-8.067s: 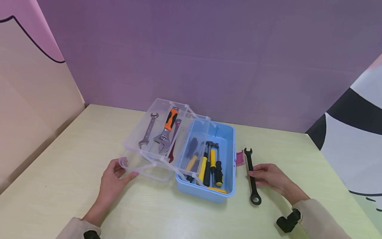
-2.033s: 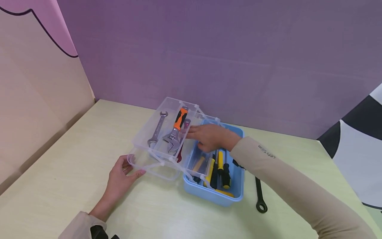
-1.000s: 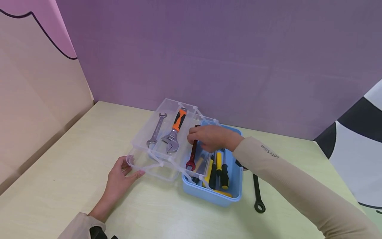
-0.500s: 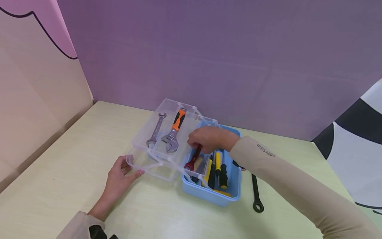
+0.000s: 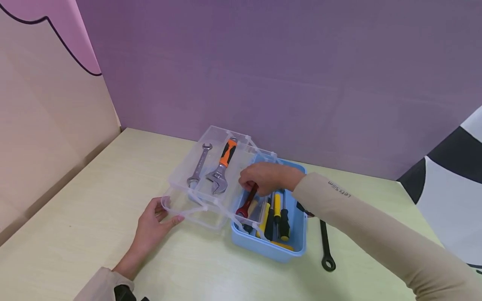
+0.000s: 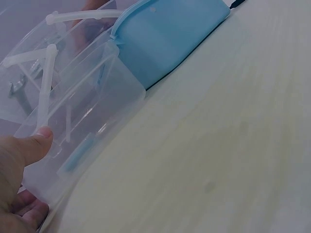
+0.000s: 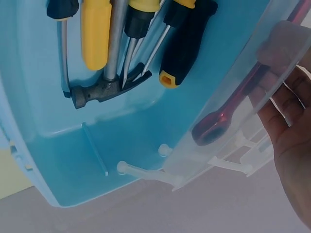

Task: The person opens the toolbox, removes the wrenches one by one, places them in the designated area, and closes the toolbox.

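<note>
My left hand [image 5: 150, 228] pinches the left end of the clear plastic lid [image 5: 177, 205] of the open toolbox, thumb on the near side, fingers tucked behind in the left wrist view. Over the blue toolbox [image 5: 260, 248], my right hand [image 5: 263, 177] holds a red wrench [image 5: 246, 205] by its upper end, its lower end slanting down to the left within the clear tray. The right wrist view shows the red wrench [image 7: 214, 127] through the tray wall. Left of it in the clear trays lie a silver wrench [image 5: 199, 165] and an orange-handled adjustable wrench [image 5: 222, 169].
Inside the blue box are a claw hammer [image 7: 97, 93] and several yellow-and-black handled tools, among them a screwdriver [image 5: 284, 225]. A black wrench [image 5: 326, 251] lies on the table right of the box. A purple backdrop [image 5: 263, 83] stands close behind.
My right hand has left the black wrench on the table, reached across the box and lifted the red wrench, shifting it right and tilting it. My left hand has stayed at the lid.
</note>
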Demonstrator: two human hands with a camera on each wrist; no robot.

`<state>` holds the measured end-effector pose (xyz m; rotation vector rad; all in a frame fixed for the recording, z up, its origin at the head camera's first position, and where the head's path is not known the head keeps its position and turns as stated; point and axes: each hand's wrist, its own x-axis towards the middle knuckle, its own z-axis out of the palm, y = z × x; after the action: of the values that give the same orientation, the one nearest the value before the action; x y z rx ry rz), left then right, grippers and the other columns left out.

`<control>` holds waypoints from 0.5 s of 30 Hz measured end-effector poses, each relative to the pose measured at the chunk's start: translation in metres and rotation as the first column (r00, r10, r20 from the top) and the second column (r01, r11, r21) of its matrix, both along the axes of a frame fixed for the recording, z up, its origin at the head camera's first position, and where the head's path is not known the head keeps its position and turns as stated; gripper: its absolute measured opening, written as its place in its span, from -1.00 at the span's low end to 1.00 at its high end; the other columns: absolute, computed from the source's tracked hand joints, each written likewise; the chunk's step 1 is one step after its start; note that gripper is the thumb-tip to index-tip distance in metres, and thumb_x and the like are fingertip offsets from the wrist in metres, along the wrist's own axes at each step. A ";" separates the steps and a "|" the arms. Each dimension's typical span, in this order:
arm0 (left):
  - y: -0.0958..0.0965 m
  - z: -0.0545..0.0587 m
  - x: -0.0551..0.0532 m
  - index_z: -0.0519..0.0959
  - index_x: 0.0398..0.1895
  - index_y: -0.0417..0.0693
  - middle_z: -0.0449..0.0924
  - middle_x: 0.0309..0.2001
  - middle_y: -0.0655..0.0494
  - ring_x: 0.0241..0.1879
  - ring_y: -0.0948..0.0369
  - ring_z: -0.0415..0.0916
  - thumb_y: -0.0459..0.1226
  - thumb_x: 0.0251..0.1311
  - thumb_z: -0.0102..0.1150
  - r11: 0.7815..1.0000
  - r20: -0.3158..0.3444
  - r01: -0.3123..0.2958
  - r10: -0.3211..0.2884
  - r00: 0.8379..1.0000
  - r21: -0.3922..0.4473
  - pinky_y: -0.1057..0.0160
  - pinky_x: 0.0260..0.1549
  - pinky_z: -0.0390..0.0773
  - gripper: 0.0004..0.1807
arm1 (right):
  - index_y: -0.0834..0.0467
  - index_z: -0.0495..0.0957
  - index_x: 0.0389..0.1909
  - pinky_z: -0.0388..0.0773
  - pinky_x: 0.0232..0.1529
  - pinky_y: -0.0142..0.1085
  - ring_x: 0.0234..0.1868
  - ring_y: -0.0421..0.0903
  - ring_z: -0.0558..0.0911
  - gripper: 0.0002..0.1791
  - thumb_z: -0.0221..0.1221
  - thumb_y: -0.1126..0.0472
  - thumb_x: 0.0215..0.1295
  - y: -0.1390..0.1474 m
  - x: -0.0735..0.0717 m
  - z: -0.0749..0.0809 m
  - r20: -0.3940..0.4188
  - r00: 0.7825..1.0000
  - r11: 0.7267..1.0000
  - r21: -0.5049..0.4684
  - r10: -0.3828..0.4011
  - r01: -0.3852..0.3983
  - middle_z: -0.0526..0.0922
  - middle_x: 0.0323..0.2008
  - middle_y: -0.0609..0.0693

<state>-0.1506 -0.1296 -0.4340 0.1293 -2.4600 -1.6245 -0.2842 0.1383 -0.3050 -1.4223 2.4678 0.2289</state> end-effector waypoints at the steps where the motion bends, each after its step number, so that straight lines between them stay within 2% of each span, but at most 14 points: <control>1: 0.000 0.000 0.000 0.24 0.20 -0.37 0.37 0.14 -0.32 0.21 -0.18 0.38 -0.35 0.11 0.32 1.000 -0.001 0.000 0.000 1.000 0.002 0.02 0.23 0.44 -0.36 | 0.02 0.45 -0.47 0.47 -0.30 -0.41 -0.32 -0.15 0.44 -0.72 0.23 0.48 0.01 0.000 0.000 0.000 0.002 1.000 1.000 -0.005 -0.001 0.001 0.42 -0.45 -0.13; 15: -0.001 -0.004 -0.002 0.26 0.18 -0.34 0.38 0.15 -0.33 0.21 -0.19 0.39 -0.36 0.09 0.34 1.000 0.007 -0.005 0.004 1.000 0.015 0.03 0.22 0.46 -0.37 | 0.04 0.58 -0.48 0.65 -0.16 -0.37 -0.30 -0.15 0.50 -0.79 0.29 0.43 0.06 0.001 -0.003 0.011 0.068 0.998 1.000 0.019 -0.016 0.014 0.57 -0.40 -0.11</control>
<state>-0.1530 -0.1306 -0.4377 0.1431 -2.4518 -1.6436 -0.2867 0.1393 -0.2943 -1.3804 2.4148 0.1965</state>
